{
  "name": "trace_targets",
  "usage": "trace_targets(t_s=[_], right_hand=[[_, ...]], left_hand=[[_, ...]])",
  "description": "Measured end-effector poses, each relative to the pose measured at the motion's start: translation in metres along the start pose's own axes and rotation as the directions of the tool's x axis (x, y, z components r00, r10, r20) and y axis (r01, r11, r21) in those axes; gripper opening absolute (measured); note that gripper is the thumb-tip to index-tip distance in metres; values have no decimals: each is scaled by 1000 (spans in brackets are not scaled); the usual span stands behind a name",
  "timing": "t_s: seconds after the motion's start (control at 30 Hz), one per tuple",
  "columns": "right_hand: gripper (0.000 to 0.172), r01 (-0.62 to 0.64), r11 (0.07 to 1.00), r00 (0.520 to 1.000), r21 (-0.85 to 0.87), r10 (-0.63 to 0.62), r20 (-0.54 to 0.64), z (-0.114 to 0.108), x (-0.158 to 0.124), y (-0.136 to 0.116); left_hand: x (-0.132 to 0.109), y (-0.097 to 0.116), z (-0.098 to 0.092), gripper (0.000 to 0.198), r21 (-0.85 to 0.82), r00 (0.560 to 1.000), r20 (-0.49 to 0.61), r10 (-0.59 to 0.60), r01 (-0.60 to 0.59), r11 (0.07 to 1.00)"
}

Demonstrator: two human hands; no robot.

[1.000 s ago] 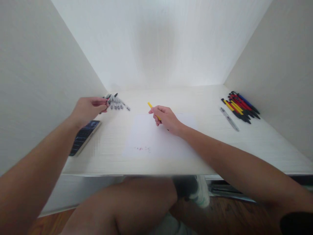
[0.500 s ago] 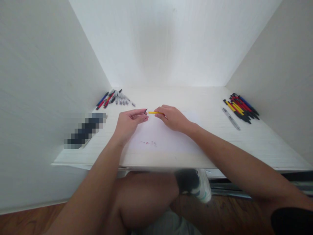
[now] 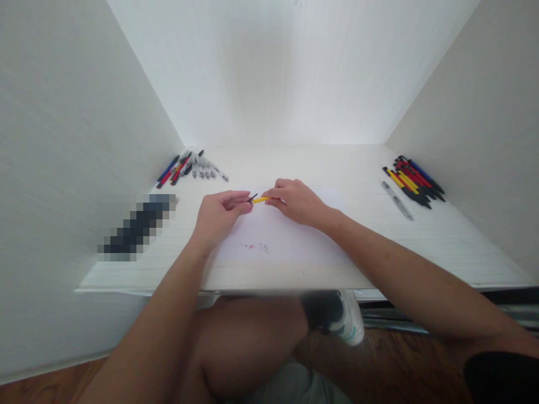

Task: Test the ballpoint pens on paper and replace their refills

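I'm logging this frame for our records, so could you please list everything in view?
yellow pen: one, yellow with a black part, held between both hands over the paper
paper sheet: one, white with small red marks, desk centre
left pen group: several, blue, red, black and grey, far left
right pen pile: several, red, yellow, blue and black, far right
clear pen: one, beside that pile
blurred dark object: one, left edge
desk: one, white
left hand: pinching the pen
right hand: gripping the pen
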State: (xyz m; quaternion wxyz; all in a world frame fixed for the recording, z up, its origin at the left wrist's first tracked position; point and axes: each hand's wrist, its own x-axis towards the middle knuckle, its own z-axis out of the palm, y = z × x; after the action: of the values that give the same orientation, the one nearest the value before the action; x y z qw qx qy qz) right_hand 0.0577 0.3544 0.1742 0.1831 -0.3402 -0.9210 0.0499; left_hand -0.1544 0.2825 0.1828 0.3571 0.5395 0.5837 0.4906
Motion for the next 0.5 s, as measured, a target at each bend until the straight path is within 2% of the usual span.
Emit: trace_targets(t_s=[0.13,0.27,0.4,0.5], right_hand=[[29,14,1000,1000,12,-14,4,1,0,2],[23,0,990,1000,138,-1,7,4,1,5],[31,-66,971,997,229,73,-23,4,2,3],[22,-15,972,1000,233,17,-5,2,2,-1]], left_hand=[[0,-2,-1,33,-20,1000,14,-3,3,1000],[1,-6,-4,42,-86,998,32,-45,48,995],[2,-13,-11,49,-217,994,58,-97,108,970],[3,-18,-15,46,-364,985,102,-136,164,917]])
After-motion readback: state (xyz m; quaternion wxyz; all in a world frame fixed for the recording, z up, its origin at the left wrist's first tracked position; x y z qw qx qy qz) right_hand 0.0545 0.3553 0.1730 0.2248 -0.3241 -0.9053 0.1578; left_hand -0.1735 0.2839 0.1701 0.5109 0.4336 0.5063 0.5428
